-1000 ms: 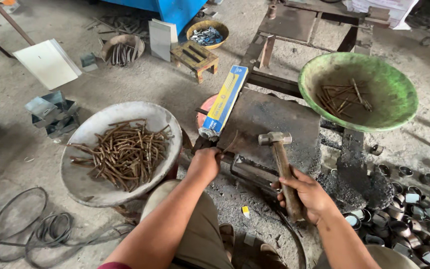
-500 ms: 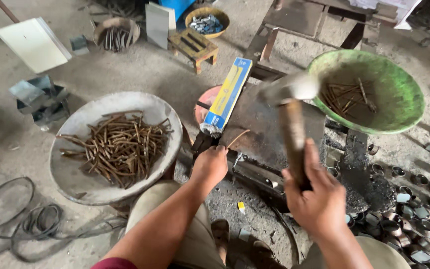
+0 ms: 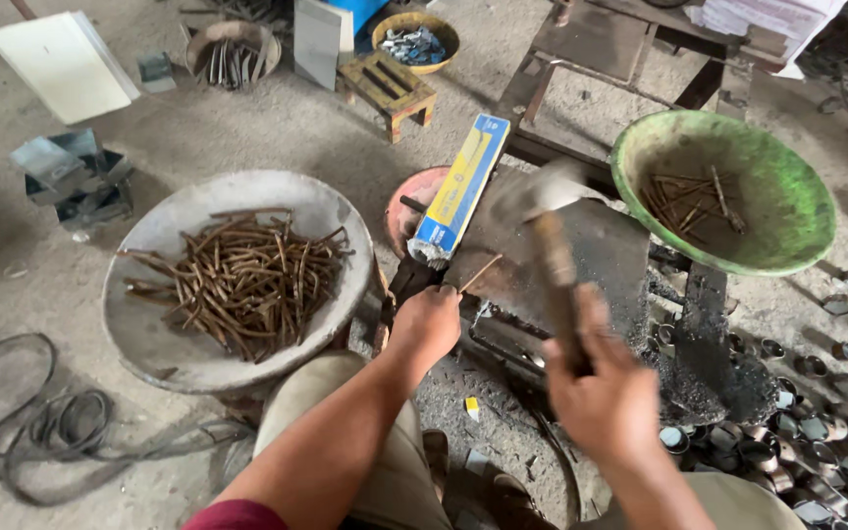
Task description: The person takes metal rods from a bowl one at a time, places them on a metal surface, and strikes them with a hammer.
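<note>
Near the middle of the head view, the left hand (image 3: 426,324) is closed around the near end of a thin rusty rod (image 3: 478,272), pinning it on the dark metal block (image 3: 581,260). The rod's long axis runs from the hand up and to the right, its free end lying on the block just below the blue and yellow box (image 3: 460,186). Right of centre and lower, the right hand (image 3: 606,397) is clenched tight on the wooden handle of a hammer (image 3: 547,231), which is raised and blurred, its head hovering above and to the right of the rod's free end. So the left hand touches the rod, while the hammer head is near but apart from it.

At the left lies a grey pan (image 3: 149,334) heaped with rusty rods, close beside the left forearm. At upper right a green bowl (image 3: 787,196) holds a few more rods, beyond the block's far edge. Bare block surface lies open to the right of the rod.
</note>
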